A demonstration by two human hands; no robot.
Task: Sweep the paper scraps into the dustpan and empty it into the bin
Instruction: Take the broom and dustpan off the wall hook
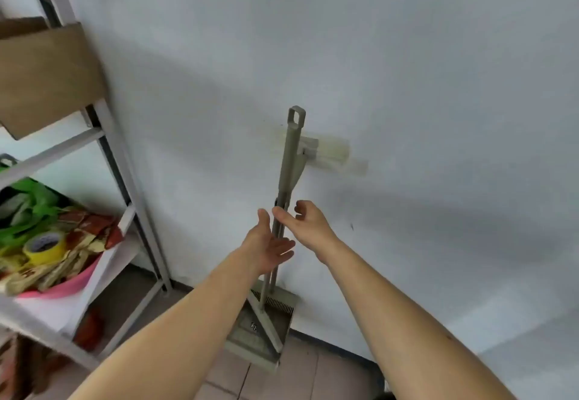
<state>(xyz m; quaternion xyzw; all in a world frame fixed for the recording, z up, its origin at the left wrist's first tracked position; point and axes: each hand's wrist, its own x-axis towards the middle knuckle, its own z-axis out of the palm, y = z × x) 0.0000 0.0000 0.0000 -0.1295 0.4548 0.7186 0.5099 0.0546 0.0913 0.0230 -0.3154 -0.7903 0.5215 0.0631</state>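
Note:
A grey-green broom and dustpan set stands upright against the white wall, its long handles (289, 161) held near the top by a clip taped to the wall (326, 150). The dustpan (261, 330) rests on the tiled floor below, with comb teeth along its top edge. My left hand (266, 244) is open, palm up, just left of the handles at mid-height. My right hand (305, 224) is on the right, fingers curled and apart around the handles, thumb touching them, not closed. No paper scraps or bin are in view.
A white metal shelf rack (125, 211) stands to the left, holding a pink basin (67, 282) with a yellow tape roll (45, 247) and bags, and a cardboard box (47, 76) above. Brown floor tiles (297, 374) run along the wall's base.

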